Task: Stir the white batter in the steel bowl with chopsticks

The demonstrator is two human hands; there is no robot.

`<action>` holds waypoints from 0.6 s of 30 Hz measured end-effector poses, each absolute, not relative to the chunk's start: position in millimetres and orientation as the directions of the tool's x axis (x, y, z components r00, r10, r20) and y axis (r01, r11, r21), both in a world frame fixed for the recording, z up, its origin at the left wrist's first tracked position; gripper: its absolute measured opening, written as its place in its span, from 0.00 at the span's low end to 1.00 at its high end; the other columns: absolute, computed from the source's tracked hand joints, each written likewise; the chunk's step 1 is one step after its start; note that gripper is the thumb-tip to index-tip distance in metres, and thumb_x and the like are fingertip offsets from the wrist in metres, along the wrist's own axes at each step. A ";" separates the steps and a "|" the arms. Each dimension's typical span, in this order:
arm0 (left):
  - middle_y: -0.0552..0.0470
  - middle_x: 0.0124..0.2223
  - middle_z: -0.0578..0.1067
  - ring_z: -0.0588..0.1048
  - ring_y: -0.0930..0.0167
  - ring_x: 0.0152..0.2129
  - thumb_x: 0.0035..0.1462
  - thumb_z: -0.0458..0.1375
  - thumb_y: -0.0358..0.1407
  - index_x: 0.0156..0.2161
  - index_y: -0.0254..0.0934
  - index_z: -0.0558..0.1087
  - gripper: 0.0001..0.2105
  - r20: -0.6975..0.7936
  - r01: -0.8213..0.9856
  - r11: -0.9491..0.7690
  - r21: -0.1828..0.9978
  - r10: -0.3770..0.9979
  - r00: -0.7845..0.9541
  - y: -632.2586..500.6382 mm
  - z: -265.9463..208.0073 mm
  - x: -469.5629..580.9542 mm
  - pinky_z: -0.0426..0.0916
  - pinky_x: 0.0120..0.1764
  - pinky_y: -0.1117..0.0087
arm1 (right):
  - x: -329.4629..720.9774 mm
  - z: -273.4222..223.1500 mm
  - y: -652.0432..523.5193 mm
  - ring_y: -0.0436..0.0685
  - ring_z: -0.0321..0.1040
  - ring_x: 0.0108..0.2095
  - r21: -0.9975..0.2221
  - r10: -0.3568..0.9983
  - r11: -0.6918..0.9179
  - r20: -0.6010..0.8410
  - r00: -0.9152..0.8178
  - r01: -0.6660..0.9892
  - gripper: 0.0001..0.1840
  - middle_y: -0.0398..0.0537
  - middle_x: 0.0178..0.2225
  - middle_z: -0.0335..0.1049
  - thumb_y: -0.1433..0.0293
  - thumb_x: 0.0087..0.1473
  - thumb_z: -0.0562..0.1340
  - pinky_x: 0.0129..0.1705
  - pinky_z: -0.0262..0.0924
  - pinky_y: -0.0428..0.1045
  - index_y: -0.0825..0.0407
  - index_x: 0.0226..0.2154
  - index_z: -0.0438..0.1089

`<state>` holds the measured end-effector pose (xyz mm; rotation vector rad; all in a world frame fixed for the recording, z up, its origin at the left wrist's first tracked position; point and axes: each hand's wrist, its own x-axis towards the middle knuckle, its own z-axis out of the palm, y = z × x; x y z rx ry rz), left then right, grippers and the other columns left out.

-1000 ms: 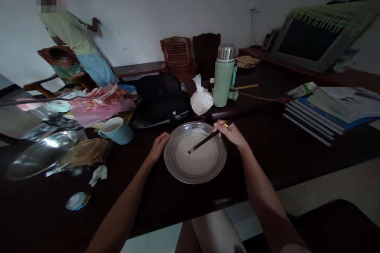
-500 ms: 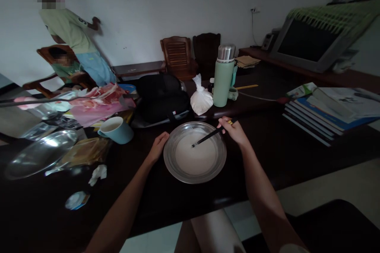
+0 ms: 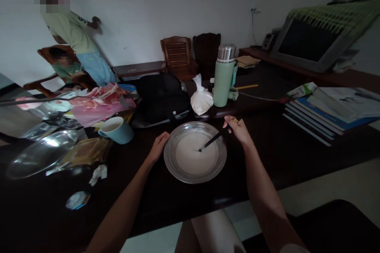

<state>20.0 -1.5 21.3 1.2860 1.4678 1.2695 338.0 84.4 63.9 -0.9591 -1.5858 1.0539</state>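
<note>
If my left hand [image 3: 158, 148] slips off the metal bowl [image 3: 194, 179], the thing could skid on the bench [image 3: 178, 199] and slop pale liquid [image 3: 190, 160] out. Tugging the black utensil [image 3: 212, 140] too hard might flick drips over the right edge, too. Bowl's sitting between my hands: left one touches its left rim, can't tell if it's actually clamped; right hand [image 3: 237, 130] pinches the utensil near the right rim, tip at the liquid.
</note>
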 end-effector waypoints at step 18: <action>0.58 0.23 0.58 0.56 0.74 0.23 0.49 0.60 0.60 0.23 0.38 0.62 0.26 0.060 0.220 -0.020 0.975 0.983 -0.176 -1.1 22.2 19.7 0.54 0.26 0.72 | 332.6 63.6 81.7 0.51 0.61 0.21 -0.924 0.880 0.360 0.292 -0.375 0.125 0.29 0.41 0.16 0.62 0.42 0.52 0.60 0.28 0.56 0.48 0.51 0.23 0.73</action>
